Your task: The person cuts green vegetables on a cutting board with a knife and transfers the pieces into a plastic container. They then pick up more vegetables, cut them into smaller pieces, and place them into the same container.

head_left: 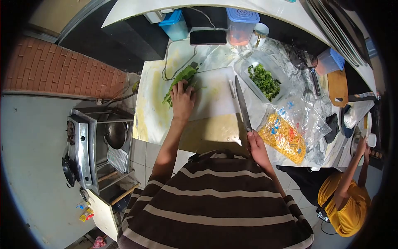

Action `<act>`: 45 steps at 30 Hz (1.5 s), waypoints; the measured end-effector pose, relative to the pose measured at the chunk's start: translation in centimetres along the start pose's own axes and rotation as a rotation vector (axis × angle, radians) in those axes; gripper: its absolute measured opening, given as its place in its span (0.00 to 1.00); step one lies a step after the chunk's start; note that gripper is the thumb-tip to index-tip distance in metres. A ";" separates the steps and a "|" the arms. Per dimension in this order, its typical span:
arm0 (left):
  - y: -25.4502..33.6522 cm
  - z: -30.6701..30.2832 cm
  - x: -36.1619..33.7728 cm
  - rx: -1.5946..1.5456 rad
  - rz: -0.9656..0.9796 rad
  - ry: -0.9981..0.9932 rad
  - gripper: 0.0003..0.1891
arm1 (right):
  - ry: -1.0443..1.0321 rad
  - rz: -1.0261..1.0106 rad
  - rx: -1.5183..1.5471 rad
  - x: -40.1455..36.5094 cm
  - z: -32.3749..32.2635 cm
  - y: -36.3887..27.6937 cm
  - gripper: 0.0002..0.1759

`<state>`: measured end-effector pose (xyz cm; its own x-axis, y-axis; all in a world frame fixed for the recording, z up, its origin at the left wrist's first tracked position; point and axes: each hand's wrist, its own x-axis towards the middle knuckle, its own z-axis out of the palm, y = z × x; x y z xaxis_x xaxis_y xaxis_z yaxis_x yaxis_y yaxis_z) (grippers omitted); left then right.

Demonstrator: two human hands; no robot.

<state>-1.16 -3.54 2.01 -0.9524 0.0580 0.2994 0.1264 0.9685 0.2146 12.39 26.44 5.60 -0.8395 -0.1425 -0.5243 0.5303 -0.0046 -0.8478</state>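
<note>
My left hand (183, 101) is on a bunch of leafy greens (185, 74) at the left edge of a white cutting board (213, 89), its fingers curled over the leaves. My right hand (257, 148) is closed round the handle of a long kitchen knife (242, 103). The blade points away from me, beside the board's right edge and apart from the greens. Right of the knife, a clear plastic container (251, 85) holds chopped greens (264, 82). A clear bag of yellow, corn-like pieces (284, 139) lies near my right hand.
A phone (208, 37), a blue-lidded container (243, 27) and a mug (259, 35) stand at the back. A wooden board (338, 87) is at right. Another person in a yellow shirt (346, 207) works there. A gas stove (81, 151) and wok (116, 135) are at left.
</note>
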 end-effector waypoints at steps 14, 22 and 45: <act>2.6 -4.0 2.8 -1.658 -0.697 -0.021 0.08 | -0.042 0.020 -0.025 -0.2 0.7 -1.3 0.18; 2.1 -2.9 2.0 -1.642 -0.706 -0.062 0.05 | -0.023 0.068 0.019 -0.7 0.9 -2.0 0.16; -0.5 -1.1 1.0 -0.828 -0.324 0.034 0.05 | -0.021 0.045 0.049 -1.8 1.4 -1.6 0.18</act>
<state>-1.88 -4.28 3.25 -0.9691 -0.2084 0.1318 0.0248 0.4493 0.8930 13.20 25.31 8.01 -0.8124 -0.1646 -0.5594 0.5728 -0.0459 -0.8184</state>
